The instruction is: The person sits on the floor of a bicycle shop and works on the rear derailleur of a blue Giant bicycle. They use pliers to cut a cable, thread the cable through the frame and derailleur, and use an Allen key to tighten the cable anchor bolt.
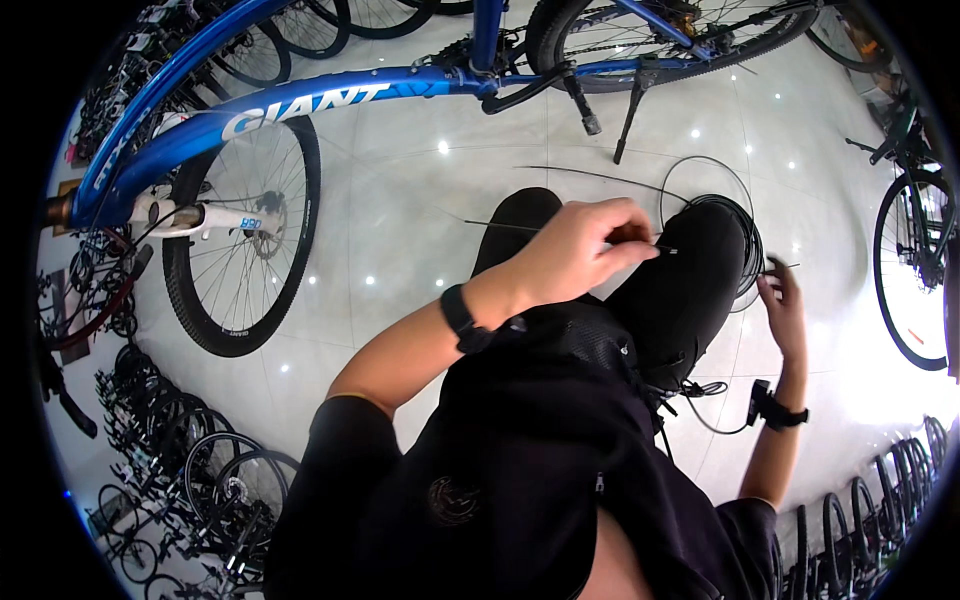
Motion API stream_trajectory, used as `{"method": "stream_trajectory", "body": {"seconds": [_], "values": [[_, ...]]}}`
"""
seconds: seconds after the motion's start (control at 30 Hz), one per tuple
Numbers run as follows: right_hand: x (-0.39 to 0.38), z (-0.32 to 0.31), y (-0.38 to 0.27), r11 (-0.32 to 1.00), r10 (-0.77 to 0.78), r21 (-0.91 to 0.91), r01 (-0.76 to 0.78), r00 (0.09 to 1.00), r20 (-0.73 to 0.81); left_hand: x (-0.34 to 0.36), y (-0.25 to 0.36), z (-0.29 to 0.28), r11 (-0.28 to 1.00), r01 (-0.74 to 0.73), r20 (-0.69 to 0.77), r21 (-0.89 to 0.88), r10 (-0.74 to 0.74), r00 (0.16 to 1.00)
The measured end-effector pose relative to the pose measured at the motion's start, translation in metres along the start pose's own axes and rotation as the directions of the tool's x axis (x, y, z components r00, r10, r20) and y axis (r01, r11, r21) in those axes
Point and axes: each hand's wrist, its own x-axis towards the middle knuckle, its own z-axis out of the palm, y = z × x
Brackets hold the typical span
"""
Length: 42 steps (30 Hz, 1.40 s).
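While white letters [305, 108] mark the bike [425, 82] beyond the coil [754, 238], the left hand [590, 245] pinches a cable [500, 225] left of it, the right hand [785, 298], its grip unclear, beside it.

The view came from a wide fisheye camera on the person's head, the left of a side-by-side pair. It faced steeply down over the chest and lap, so the black top [530, 450] sat closest, filling the lower middle of the frame. The knees [670, 300] and left hand [585, 240], around the centre, lay farther off, as did the right hand [785, 305], right of centre. Beyond them the blue bicycle [430, 82] crossed the top, its tubes bowed by the lens. Pale floor [385, 210] spread behind, and smaller, more distant bicycles [237, 488] bent around the left and right rims.
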Motion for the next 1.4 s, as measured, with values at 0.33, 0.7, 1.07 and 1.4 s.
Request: {"method": "stream_trajectory", "body": {"seconds": [0.33,0.7,1.07,1.4], "values": [[-0.012,0.069,-0.137,0.897,-0.176,0.389,0.21,0.977,-0.121,0.033,-0.012,0.038,0.952,-0.258,-0.016,0.161,0.264,0.964],[0.009,-0.019,-0.034,0.945,-0.005,0.325,-0.022,0.996,0.084,-0.126,-0.209,-0.156,0.693,0.549,0.308,0.468,-0.71,0.633],[0.026,0.022,-0.105,0.387,0.153,-0.904,0.18,0.955,0.256,-0.122,-0.121,-0.128,0.782,0.512,0.198,0.357,-0.599,0.776],[0.041,0.141,-0.135,0.566,0.113,-0.591,0.574,0.657,0.746,-0.131,-0.12,-0.125,0.853,0.343,0.265,0.393,-0.462,0.847]]}}
